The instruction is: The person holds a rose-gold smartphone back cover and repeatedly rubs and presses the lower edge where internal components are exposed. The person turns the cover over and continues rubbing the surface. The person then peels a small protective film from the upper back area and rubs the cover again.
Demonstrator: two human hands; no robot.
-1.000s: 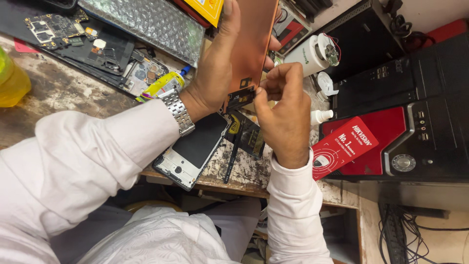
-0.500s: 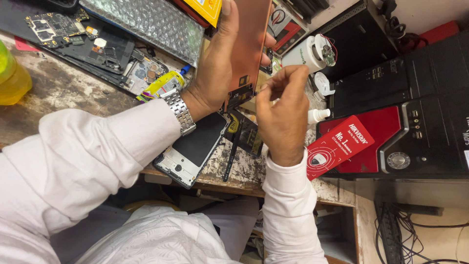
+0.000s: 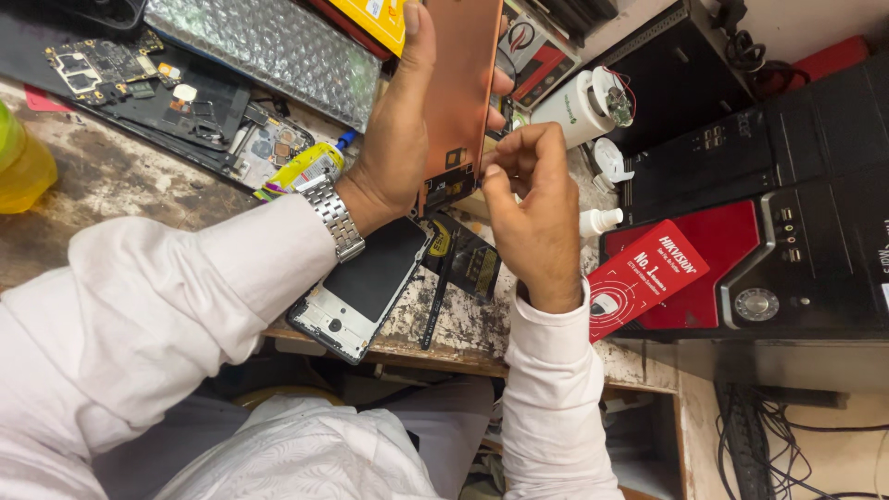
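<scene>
My left hand (image 3: 398,139) grips a copper-coloured phone display panel (image 3: 460,83), holding it upright above the worn wooden bench. A metal watch sits on that wrist. My right hand (image 3: 532,218) is beside the panel's lower end, its fingertips pinched at the flex cable (image 3: 454,181) there. Whether anything small sits between those fingertips cannot be made out. Below the hands lies an opened phone frame (image 3: 356,292) with a dark inner face, and a thin black tool (image 3: 437,296) rests next to it.
A circuit board (image 3: 93,69) and phone parts lie on a black mat at the back left, beside bubble wrap (image 3: 269,46). A yellow bottle (image 3: 23,162) stands far left. A white canister (image 3: 579,106), a red card (image 3: 644,278) and black computer cases (image 3: 796,185) fill the right.
My right hand has moved up and a little right along the panel's lower end. The left hand still holds the panel, now raised slightly.
</scene>
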